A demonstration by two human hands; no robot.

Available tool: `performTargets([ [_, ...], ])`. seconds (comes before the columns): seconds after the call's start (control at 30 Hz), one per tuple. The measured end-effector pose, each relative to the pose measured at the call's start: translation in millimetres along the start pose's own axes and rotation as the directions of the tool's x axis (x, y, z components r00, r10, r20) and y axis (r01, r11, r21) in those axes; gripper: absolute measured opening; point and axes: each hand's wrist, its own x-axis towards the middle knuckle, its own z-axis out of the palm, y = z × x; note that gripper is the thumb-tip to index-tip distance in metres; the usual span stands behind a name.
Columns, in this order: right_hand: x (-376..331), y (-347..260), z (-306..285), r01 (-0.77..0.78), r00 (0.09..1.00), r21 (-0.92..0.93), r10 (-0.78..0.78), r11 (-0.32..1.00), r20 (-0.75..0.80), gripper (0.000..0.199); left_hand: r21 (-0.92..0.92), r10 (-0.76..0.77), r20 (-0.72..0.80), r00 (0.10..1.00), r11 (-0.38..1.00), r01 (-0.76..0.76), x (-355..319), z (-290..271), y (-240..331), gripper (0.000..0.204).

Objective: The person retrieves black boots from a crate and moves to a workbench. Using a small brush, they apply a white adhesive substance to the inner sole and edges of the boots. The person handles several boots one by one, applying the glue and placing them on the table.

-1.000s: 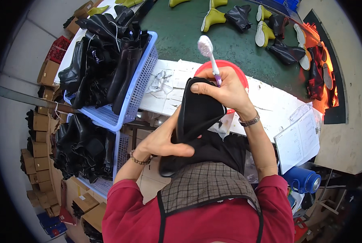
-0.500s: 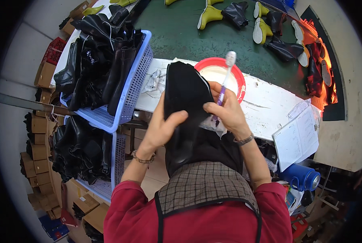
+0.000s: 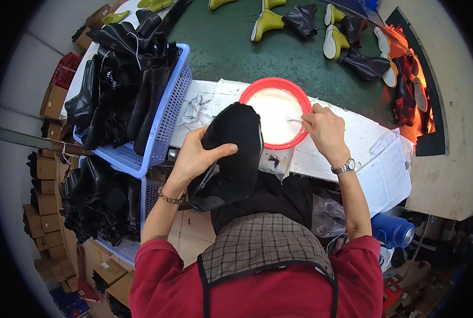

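Observation:
My left hand (image 3: 198, 158) grips a black boot upper (image 3: 241, 153) by its side, thumb across the dark face. The piece is tilted over my lap, its wide end toward the bench. In my right hand (image 3: 326, 132) is a toothbrush (image 3: 293, 120), pinched in closed fingers that hide most of its handle. Its white head end reaches into a red basin (image 3: 304, 100) of creamy white liquid (image 3: 268, 114). Beneath the basin's near side hangs a stained plastic sheet (image 3: 277, 161).
Blue baskets (image 3: 168, 114) heaped with black boots stand at the left. Past the white board (image 3: 324, 161), yellow-soled boots (image 3: 265, 26) lie on a green belt (image 3: 220, 53) leading to a glowing orange heater (image 3: 424, 100). An open notebook (image 3: 382, 172) and blue flask (image 3: 393, 230) are at the right.
My right hand has left the boot upper and moved right, lowering the toothbrush from upright into the basin. My left hand alone now holds the upper, shifted slightly left and turned.

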Motion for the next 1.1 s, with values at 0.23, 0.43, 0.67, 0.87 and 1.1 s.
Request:
performTargets([
  [0.23,-3,17,-15,0.127,0.972,0.273,-0.065,0.954,-0.225,0.014,-0.076,-0.15,0.101,0.983,0.984,0.158,15,-1,1,0.037],
  [0.43,16,-14,-42,0.299,0.947,0.586,-0.16,0.753,-0.278,0.016,-0.199,-0.237,0.323,0.916,0.929,0.311,26,10,6,0.044],
  [0.67,12,-14,-35,0.315,0.924,0.466,-0.154,0.827,-0.351,0.018,-0.396,-0.228,0.222,0.948,0.867,0.301,24,5,22,0.043],
  [0.87,-2,-13,-29,0.243,0.955,0.586,-0.086,0.773,-0.283,0.012,-0.353,-0.221,0.222,0.95,0.89,0.29,26,0,23,0.044],
  [1.1,21,-21,-28,0.294,0.913,0.584,-0.042,0.757,-0.405,0.012,-0.352,-0.182,0.291,0.939,0.893,0.282,27,7,21,0.047],
])
